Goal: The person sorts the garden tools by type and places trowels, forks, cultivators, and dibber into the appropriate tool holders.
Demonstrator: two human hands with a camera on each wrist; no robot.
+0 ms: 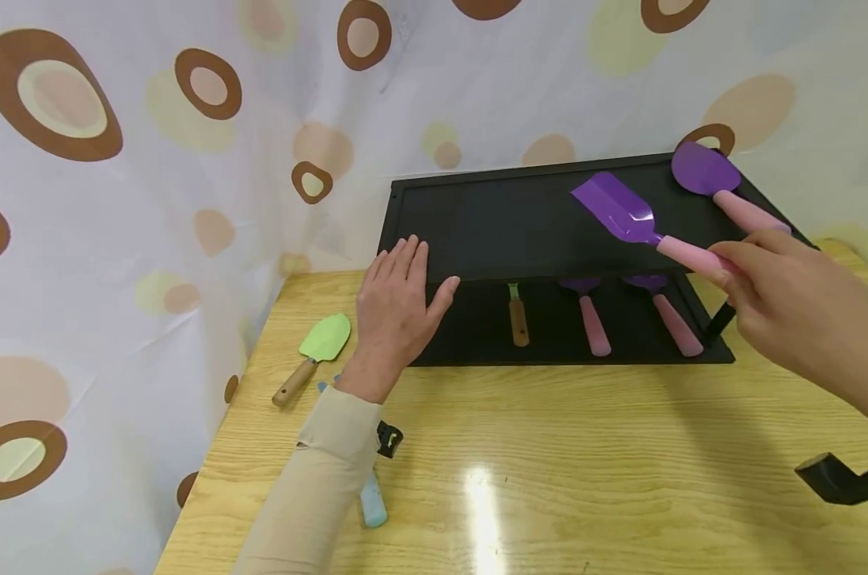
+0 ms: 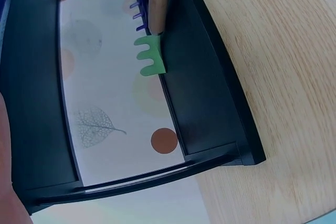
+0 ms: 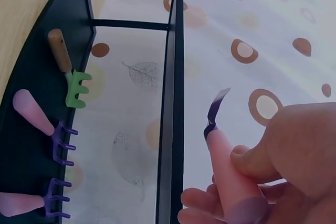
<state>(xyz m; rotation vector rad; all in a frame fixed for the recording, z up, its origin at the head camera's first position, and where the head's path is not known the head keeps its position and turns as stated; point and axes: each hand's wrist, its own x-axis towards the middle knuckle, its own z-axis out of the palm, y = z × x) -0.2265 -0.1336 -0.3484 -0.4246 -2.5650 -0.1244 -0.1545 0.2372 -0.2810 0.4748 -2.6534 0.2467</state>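
Note:
My right hand (image 1: 800, 295) grips the pink handle of a purple garden trowel (image 1: 620, 212), its blade held above the top shelf of a black two-tier rack (image 1: 505, 220). In the right wrist view, thumb and fingers wrap that pink handle (image 3: 231, 177). My left hand (image 1: 398, 311) rests with straight fingers on the rack's left front edge. A second purple trowel (image 1: 707, 169) with a pink handle lies at the top shelf's right end. On the lower shelf are a green hand rake (image 3: 76, 90) with a wooden handle and two purple rakes (image 3: 60, 142) with pink handles.
Left of the rack, a green trowel (image 1: 326, 339) with a wooden handle lies on the wooden table (image 1: 548, 463). A blue-handled tool (image 1: 372, 503) is partly hidden under the left forearm. A patterned curtain (image 1: 189, 184) hangs behind and at the left.

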